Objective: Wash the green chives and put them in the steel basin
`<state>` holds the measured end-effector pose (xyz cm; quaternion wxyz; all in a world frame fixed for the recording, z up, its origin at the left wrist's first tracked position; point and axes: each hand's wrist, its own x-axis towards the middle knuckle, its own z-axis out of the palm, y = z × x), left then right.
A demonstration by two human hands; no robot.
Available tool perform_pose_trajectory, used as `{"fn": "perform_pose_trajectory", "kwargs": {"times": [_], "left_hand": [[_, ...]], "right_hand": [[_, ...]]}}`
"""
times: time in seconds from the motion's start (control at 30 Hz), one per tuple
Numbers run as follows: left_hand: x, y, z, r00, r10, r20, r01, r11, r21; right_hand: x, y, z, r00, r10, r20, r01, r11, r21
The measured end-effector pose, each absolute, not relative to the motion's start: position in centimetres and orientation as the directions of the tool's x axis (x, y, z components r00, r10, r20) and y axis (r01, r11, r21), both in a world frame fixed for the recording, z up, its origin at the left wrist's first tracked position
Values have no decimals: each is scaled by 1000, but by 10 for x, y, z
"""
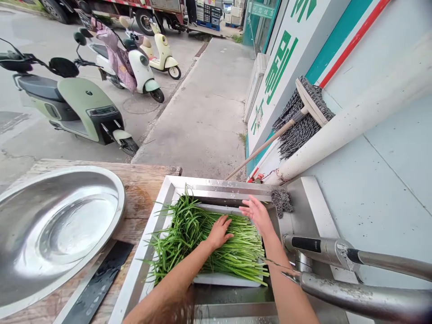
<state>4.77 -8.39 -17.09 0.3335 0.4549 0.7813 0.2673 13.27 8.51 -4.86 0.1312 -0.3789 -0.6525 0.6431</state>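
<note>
A thick layer of garlic chives (pixel 189 220) lies in a white tray (pixel 229 281) inside the steel sink (pixel 145 256). Their leaves bunch to the left and the pale stems point right. My left hand (pixel 219 231) rests on the middle of the chives, fingers spread. Near the upper right end of the stems is my right hand (pixel 258 215), fingers apart and holding nothing; whether it touches the stems I cannot tell. From the metal faucet (pixel 337 288) at lower right, a thin stream of water runs toward the stem ends, passing by my right forearm.
A large steel basin (pixel 67 225) sits on the wooden table (pixel 141 193) at left, beside a dark flat blade-like piece (pixel 104 279). Steel-wool scourers (pixel 282 201) lie on the sink's far right corner. A mop (pixel 303 112) leans against the wall; scooters (pixel 87 108) are parked beyond.
</note>
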Motion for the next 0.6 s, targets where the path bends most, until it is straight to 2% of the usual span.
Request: {"fn": "perform_pose_trajectory", "kwargs": {"times": [0.07,0.13,0.23,0.43,0.6], "left_hand": [[42,-72,-175,-269,919,-290,625,395,673],[38,-63,-183,-215,916,-337,673,389,628],[37,-53,-196,-250,877,-410,658,465,593],[34,-32,-202,-253,776,-578,645,581,497],[27,-35,-187,-214,769,-602,673,563,479]], "right_hand": [[153,76,-70,-637,681,-361,475,-21,-880],[176,70,-89,-595,716,-364,555,39,-831],[201,66,-105,-557,756,-345,643,129,-755],[209,61,-118,-555,787,-270,735,313,-601],[204,64,-128,-536,800,-269,782,351,-515]]}}
